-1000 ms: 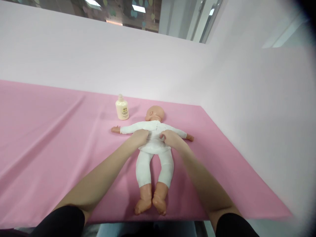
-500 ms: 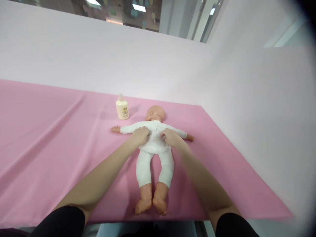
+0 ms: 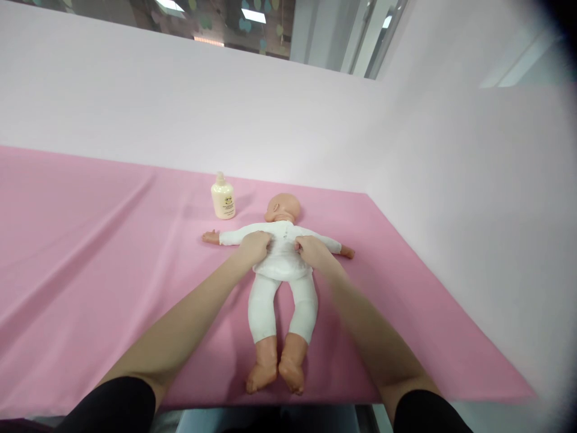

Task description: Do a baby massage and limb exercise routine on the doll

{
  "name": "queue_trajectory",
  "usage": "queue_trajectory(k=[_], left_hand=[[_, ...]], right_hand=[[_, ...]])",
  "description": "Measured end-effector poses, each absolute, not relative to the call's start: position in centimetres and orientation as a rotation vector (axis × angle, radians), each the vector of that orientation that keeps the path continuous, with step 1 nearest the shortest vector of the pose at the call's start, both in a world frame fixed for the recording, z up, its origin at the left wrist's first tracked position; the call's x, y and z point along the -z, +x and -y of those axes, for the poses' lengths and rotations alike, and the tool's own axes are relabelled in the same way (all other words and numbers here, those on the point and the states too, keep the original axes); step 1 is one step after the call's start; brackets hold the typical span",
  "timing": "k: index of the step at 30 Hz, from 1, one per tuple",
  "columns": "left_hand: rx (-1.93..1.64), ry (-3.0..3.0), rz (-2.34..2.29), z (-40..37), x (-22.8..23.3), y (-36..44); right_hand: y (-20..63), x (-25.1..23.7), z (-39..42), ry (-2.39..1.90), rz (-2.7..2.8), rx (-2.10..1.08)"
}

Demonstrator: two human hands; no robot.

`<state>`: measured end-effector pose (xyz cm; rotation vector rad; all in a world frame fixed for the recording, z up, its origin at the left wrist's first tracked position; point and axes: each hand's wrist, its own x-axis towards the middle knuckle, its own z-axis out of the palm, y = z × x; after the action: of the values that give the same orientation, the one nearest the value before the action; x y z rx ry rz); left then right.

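Observation:
A baby doll in a white top and leggings lies stretched out with its arms spread and its feet toward me. Its head is turned to the left. My left hand is closed with curled fingers against the left side of the doll's torso. On the opposite side, my right hand is closed too, its thumb and bent fingers on the cloth. A strip of the white top with a small opening in it shows between my hands. My fingertips are partly hidden.
A cream-coloured pump bottle stands left of the doll's head. Pink sheeting with long creases covers the table. White walls rise behind and at the right, with a window above.
My hands have shifted very slightly on the doll's torso, with the right thumb drawn in a little. The doll and bottle stay where they were.

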<state>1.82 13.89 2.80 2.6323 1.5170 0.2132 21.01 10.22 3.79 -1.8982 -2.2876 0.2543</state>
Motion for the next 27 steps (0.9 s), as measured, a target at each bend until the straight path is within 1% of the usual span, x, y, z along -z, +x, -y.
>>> queue_trajectory(k=[9, 15, 27], left_hand=[[-0.197, 2.576, -1.607, -14.3, -2.4, 2.0], [-0.249, 2.563, -1.583, -14.4, -2.1, 2.1], [-0.365, 2.586, -1.557, -15.3, -1.1, 1.9]], right_hand=[[21.0, -3.3, -10.4, -1.867, 2.242, -0.183], [21.2, -2.2, -11.4, -1.896, 2.214, -0.177], [21.4, -1.1, -12.0, -1.823, 2.183, -0.154]])
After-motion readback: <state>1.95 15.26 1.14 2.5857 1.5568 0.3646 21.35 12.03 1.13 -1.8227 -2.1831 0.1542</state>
